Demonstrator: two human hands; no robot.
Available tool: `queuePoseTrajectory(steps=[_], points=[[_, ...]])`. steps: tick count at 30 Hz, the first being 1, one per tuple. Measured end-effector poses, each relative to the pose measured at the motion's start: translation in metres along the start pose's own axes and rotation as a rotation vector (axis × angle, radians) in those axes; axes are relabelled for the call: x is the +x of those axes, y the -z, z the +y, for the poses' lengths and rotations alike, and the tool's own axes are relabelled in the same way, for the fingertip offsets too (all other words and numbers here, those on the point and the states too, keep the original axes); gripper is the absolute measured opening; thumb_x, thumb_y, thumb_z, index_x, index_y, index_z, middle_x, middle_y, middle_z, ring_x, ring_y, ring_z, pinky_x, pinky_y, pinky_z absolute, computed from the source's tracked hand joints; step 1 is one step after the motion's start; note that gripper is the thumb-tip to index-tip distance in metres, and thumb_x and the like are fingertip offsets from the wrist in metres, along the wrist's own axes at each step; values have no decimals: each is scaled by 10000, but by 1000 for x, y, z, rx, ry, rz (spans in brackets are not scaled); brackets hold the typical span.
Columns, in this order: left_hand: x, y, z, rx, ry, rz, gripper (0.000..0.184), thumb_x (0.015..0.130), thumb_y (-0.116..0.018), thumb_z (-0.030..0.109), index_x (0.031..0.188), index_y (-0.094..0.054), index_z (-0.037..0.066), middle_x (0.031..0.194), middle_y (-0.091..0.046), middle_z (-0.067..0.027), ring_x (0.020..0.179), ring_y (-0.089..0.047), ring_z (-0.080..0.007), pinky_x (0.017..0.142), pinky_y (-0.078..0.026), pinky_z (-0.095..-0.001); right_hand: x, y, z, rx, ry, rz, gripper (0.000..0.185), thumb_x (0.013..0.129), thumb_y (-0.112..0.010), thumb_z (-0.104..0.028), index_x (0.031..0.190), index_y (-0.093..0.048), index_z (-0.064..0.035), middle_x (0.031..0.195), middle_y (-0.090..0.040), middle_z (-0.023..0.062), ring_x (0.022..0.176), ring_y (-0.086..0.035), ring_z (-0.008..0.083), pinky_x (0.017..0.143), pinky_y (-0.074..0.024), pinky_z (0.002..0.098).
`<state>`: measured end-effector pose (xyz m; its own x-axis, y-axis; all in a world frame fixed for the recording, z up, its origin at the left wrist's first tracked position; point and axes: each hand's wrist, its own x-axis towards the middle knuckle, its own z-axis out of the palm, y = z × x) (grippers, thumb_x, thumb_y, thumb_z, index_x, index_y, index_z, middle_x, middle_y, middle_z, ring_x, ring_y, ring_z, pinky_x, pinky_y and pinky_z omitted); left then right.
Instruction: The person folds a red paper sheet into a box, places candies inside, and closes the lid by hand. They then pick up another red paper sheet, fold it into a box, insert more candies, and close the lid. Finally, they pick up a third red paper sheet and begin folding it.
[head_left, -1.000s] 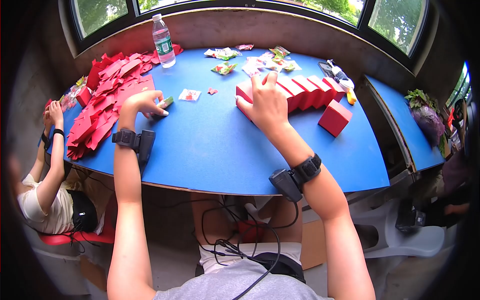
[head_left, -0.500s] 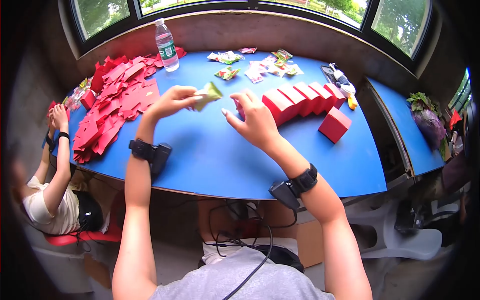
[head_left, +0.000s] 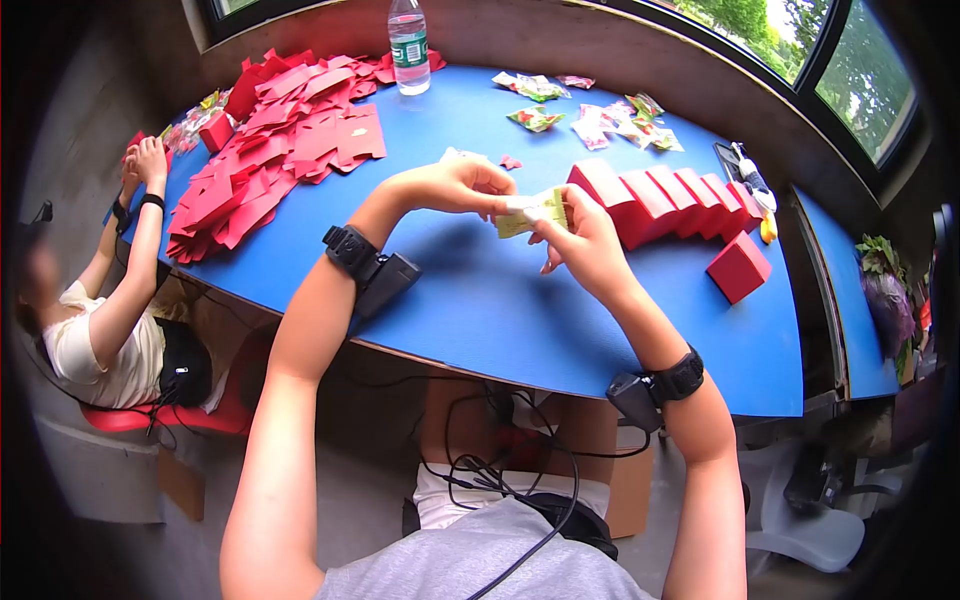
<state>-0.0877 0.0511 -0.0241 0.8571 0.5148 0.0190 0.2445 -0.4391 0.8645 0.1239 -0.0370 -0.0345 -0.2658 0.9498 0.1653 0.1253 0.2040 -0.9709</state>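
Note:
A small green-yellow packet (head_left: 528, 214) is held between both hands above the blue table (head_left: 450, 310). My left hand (head_left: 462, 186) pinches its left side, and my right hand (head_left: 585, 238) pinches its right side. Just beyond my right hand stands a row of several red boxes (head_left: 650, 207), set close together and slanting to the right. One more red box (head_left: 739, 267) sits apart, nearer the table's front edge. A small red piece (head_left: 511, 162) lies behind the packet.
A heap of flat red card pieces (head_left: 290, 140) covers the left, beside a water bottle (head_left: 409, 48). Wrapped packets (head_left: 615, 125) lie at the back. A phone (head_left: 728, 158) is at the right. At far left, a co-worker's hands (head_left: 148, 160) hold something red.
My left hand has lifted the green packet off the table and moved right with it. My right hand has left the red boxes and now grips the packet too. The view has turned.

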Motion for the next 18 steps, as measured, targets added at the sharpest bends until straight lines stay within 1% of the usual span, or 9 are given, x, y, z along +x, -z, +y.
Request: queuePoseTrajectory(steps=[2, 4, 5, 7, 8, 10, 13, 17, 18], points=[[2, 3, 0, -31, 41, 30, 325, 903, -586, 355, 936, -639, 36, 820, -615, -17, 790, -571, -96, 735, -476, -265, 3, 0, 10, -22, 12, 9, 203, 872, -589, -99, 986, -491, 38, 784, -625, 104, 597, -596, 94, 489, -497, 233], [2, 7, -3, 19, 105, 57, 337, 914, -568, 363, 1025, -630, 50, 892, -632, -25, 831, -596, -104, 759, -494, -275, 5, 1, 10, -91, -2, 30, 224, 872, -597, -107, 1005, -483, 33, 811, -633, 107, 625, -599, 89, 531, -503, 231], [2, 6, -5, 22, 106, 58, 337, 914, -568, 363, 1025, -630, 50, 892, -632, -25, 831, -596, -104, 759, -494, -275, 6, 2, 12, -90, 1, 30, 224, 872, -597, -107, 1005, -483, 33, 811, -633, 107, 625, -599, 89, 531, -503, 231], [2, 0, -8, -36, 41, 55, 347, 912, -573, 357, 1094, -601, 62, 939, -625, -28, 844, -594, -101, 736, -488, -258, 8, 5, 18, -45, -68, 32, 212, 880, -579, -86, 1019, -471, 33, 842, -639, 117, 623, -604, 94, 530, -510, 231], [4, -2, -12, -92, 64, 19, 358, 903, -591, 344, 1121, -583, 60, 951, -622, -33, 859, -587, -93, 725, -483, -244, 8, 5, 18, -47, -66, 34, 212, 880, -579, -86, 1019, -471, 33, 842, -639, 117, 623, -604, 94, 530, -510, 231], [6, -5, -8, -92, 73, -9, 358, 885, -624, 317, 1116, -584, 47, 913, -610, -21, 811, -561, -76, 699, -467, -229, 8, 3, 19, 29, -98, 19, 183, 891, -546, -51, 1026, -462, 38, 864, -642, 127, 630, -617, 103, 539, -525, 235], [9, -8, -7, -69, 87, -18, 349, 876, -637, 301, 1111, -592, 46, 856, -599, -4, 767, -540, -58, 677, -455, -216, 8, 3, 21, 34, -100, 17, 161, 897, -519, -24, 1028, -458, 48, 871, -645, 134, 632, -627, 113, 547, -537, 240], [9, -10, -4, -75, 93, 8, 336, 868, -649, 288, 1096, -608, 45, 798, -594, 12, 724, -532, -52, 651, -447, -208, 8, 4, 20, 41, -88, 15, 153, 895, -517, -19, 1015, -461, 58, 882, -644, 143, 628, -633, 124, 535, -537, 246], [9, -10, -4, -75, 83, 2, 336, 868, -649, 288, 1096, -608, 45, 798, -594, 12, 724, -532, -52, 651, -447, -208, 8, 4, 18, -32, -105, -2, 161, 919, -503, -36, 1055, -447, 28, 906, -629, 116, 625, -619, 113, 563, -544, 235]])
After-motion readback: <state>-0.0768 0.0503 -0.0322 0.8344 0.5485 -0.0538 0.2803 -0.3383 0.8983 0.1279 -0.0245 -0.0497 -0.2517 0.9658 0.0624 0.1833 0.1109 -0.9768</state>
